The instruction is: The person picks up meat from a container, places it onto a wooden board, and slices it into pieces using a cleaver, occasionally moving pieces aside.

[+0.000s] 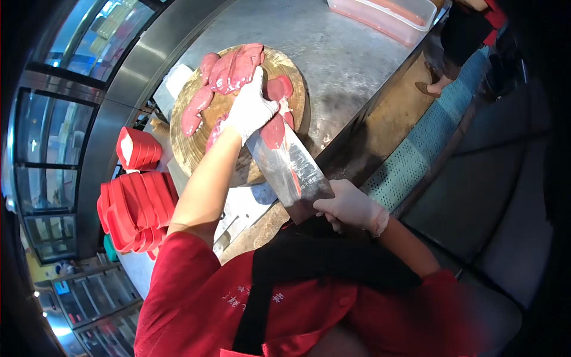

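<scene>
On a round wooden chopping block (184, 152) lie several raw, glossy, dark-pink pieces that look like kidneys (197, 111). My left hand (252, 110), in a white glove, presses its closed fingers onto a piece of kidney (275, 89) near the block's right side. My right hand (351, 205), also gloved, is wrapped around the handle end of a wide cleaver (291, 178); the handle itself is hidden. The blade slants up to the left, its far end beside my left hand over the block. A flat oval kidney slice (273, 132) lies on the far end of the blade.
A metal worktop (345, 77) surrounds the block. Red strap-like bundles (137, 205) stand at the left. A clear plastic tub (386, 21) with pinkish contents sits at the far edge. Another person (464, 41) stands at upper right near a green perforated mat (416, 146).
</scene>
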A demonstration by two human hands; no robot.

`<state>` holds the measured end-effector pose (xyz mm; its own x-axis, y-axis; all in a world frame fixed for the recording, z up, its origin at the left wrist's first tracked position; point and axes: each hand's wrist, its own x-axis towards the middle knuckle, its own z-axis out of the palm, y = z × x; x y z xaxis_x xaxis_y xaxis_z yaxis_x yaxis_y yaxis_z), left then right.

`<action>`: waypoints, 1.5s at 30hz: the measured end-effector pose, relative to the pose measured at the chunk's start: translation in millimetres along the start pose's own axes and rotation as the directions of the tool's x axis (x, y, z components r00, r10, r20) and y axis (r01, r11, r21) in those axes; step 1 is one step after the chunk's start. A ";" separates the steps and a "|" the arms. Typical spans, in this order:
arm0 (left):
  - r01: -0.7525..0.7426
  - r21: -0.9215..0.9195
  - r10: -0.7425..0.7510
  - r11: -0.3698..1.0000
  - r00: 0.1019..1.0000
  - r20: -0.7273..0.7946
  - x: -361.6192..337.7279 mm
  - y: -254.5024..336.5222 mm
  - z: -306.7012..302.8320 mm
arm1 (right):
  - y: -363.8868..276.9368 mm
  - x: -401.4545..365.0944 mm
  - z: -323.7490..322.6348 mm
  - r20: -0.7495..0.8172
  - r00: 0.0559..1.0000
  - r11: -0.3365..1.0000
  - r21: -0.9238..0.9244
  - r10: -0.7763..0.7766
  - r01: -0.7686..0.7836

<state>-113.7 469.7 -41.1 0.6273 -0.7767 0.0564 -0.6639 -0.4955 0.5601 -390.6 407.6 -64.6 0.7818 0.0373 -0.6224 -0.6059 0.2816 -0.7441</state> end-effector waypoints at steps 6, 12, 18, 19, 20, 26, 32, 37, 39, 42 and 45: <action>0.032 -0.185 -0.071 0.982 0.976 -0.208 -7.8 -58.4 -8.3 | -4.8 -7.3 2.2 -0.035 0.994 0.984 -0.147 -0.103 0.097; -0.177 0.418 0.298 0.891 0.922 -0.247 -20.6 -48.6 -37.9 | -5.3 -36.4 -5.0 -0.257 0.954 0.988 -0.004 -0.153 0.157; -0.090 -0.052 0.090 0.995 0.996 0.015 -12.7 -6.6 17.6 | -11.9 -22.0 -15.7 -0.443 0.872 0.951 0.116 -0.209 0.287; -0.041 -0.037 0.041 0.998 0.999 0.000 -10.8 -6.3 20.1 | -14.7 -17.4 -15.0 -0.468 0.857 0.943 0.127 -0.216 0.307; -0.046 -0.038 0.046 0.998 0.999 0.004 -8.0 -13.4 24.2 | -18.2 -13.8 -12.4 -0.461 0.863 0.940 0.149 -0.208 0.306; -0.077 -0.243 0.072 0.967 0.997 -0.031 -4.1 -41.6 23.4 | -27.4 19.6 7.1 -0.448 0.877 0.920 0.244 -0.173 0.306; 0.128 -0.490 -0.097 0.862 0.991 0.090 -8.6 -40.9 13.3 | -18.8 29.0 13.6 -0.468 0.874 0.937 0.234 -0.127 0.261; -0.476 0.184 0.505 0.860 0.847 -0.168 -7.1 -60.1 28.3 | -19.2 25.8 20.2 -0.490 0.861 0.937 0.221 -0.134 0.271; -0.365 0.368 0.398 0.855 0.917 -0.015 -17.3 -49.7 38.6 | -23.3 32.5 16.0 -0.506 0.850 0.945 0.183 -0.147 0.272; -0.406 0.301 0.412 0.863 0.910 0.047 -13.7 -49.9 39.7 | -37.5 54.6 2.7 -0.518 0.834 0.946 0.133 -0.188 0.295; -0.418 0.292 0.427 0.860 0.903 0.035 -12.9 -50.1 40.5 | -66.6 70.2 -21.1 -0.485 0.848 0.954 0.085 -0.212 0.287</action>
<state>-105.0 488.7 -103.4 0.2686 -0.9271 0.2612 -0.9523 -0.2149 0.2164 -298.5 371.3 -63.8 0.7199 -0.4936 -0.4880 -0.3411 0.3608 -0.8681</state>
